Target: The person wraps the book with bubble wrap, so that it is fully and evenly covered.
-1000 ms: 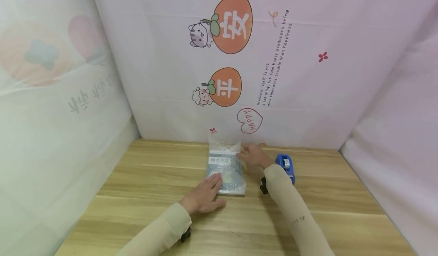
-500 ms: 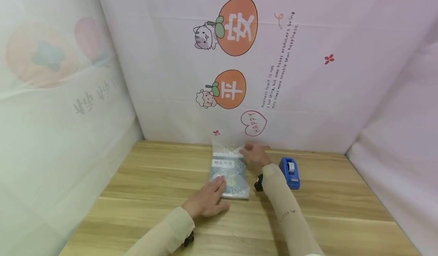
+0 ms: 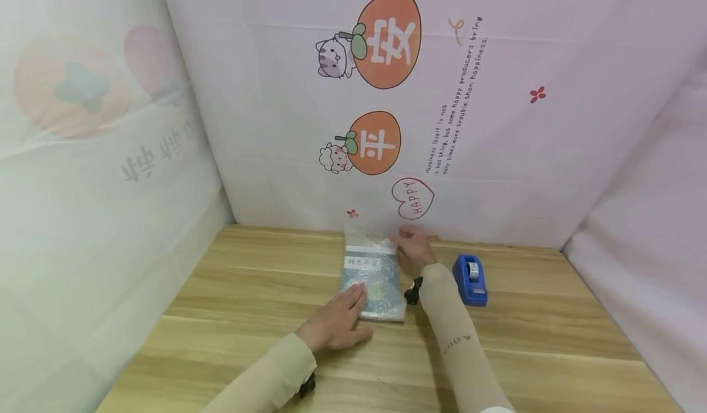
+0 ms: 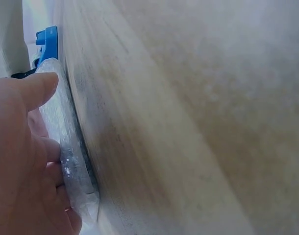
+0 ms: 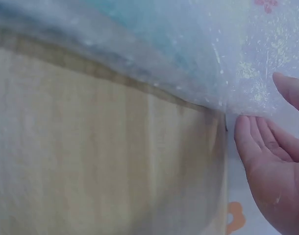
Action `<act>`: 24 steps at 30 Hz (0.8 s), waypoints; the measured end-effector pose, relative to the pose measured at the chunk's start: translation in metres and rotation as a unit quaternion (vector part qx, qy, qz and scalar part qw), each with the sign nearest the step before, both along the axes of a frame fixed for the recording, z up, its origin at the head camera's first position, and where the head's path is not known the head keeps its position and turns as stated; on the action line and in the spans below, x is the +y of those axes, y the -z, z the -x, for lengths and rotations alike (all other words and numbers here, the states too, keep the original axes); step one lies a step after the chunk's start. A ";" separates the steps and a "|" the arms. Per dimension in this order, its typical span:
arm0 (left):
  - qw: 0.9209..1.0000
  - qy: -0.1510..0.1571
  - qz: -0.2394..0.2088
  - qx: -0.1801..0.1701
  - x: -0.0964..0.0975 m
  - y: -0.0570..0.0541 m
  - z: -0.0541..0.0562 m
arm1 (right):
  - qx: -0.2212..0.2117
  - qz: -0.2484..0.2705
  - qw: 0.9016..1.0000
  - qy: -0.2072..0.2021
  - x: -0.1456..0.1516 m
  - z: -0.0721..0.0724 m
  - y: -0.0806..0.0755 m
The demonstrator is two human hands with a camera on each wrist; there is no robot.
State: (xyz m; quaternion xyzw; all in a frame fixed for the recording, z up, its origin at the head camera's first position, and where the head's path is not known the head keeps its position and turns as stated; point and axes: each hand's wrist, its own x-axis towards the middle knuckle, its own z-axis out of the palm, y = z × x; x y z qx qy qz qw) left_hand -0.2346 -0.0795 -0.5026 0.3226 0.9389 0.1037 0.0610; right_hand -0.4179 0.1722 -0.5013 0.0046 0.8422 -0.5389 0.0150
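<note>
A flat blue-and-white book (image 3: 371, 278), wrapped in clear bubble wrap (image 4: 71, 142), lies on the table near the back wall. Its loose wrap end stands up against the wall. My left hand (image 3: 337, 320) rests on the near left part of the book with straight fingers, the thumb held apart over the table. At the far right corner, my right hand (image 3: 415, 246) touches the edge of the wrap's loose end. In the right wrist view, its fingertips (image 5: 243, 125) meet that edge from below and its thumb (image 5: 289, 90) is spread apart from them.
A blue tape dispenser (image 3: 471, 281) with a roll of tape stands right of the right forearm. The wooden table (image 3: 248, 290) meets a printed cloth wall (image 3: 276, 155) just behind the book. Cloth walls also close off the left and right sides.
My right forearm has swung slightly left, uncovering the tape dispenser, while the right hand stays by the wrap's far corner. My left hand keeps its place on the book. The head view shifts slightly.
</note>
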 end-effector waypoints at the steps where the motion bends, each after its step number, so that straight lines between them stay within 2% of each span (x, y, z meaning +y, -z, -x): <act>1: 1.000 0.002 -0.001 0.001 0.000 0.000 0.000 | 0.009 -0.003 1.000 -0.001 0.000 0.002 -0.001; 5: 1.000 0.004 -0.004 0.006 0.000 -0.001 0.000 | 0.072 -0.049 0.996 -0.022 0.002 0.008 -0.007; 8: 1.000 0.003 -0.002 0.003 0.000 -0.004 -0.001 | 0.123 -0.104 0.986 -0.052 0.000 0.010 -0.016; 11: 1.000 0.004 -0.001 0.000 0.000 -0.006 -0.002 | 0.166 -0.171 0.967 -0.091 -0.007 0.008 -0.029; 14: 1.000 0.004 -0.001 -0.003 0.000 -0.008 -0.003 | 0.194 -0.243 0.941 -0.132 -0.017 0.007 -0.040; 19: 1.000 0.003 0.002 -0.006 0.000 -0.008 -0.004 | 0.233 -0.320 0.904 -0.161 -0.033 0.007 -0.049; 22: 1.000 0.001 0.005 -0.009 0.000 -0.007 -0.005 | 0.261 -0.321 0.895 -0.164 -0.043 0.006 -0.053; 24: 1.000 -0.003 0.006 -0.011 0.000 -0.007 -0.005 | 0.271 -0.313 0.895 -0.169 -0.048 0.004 -0.057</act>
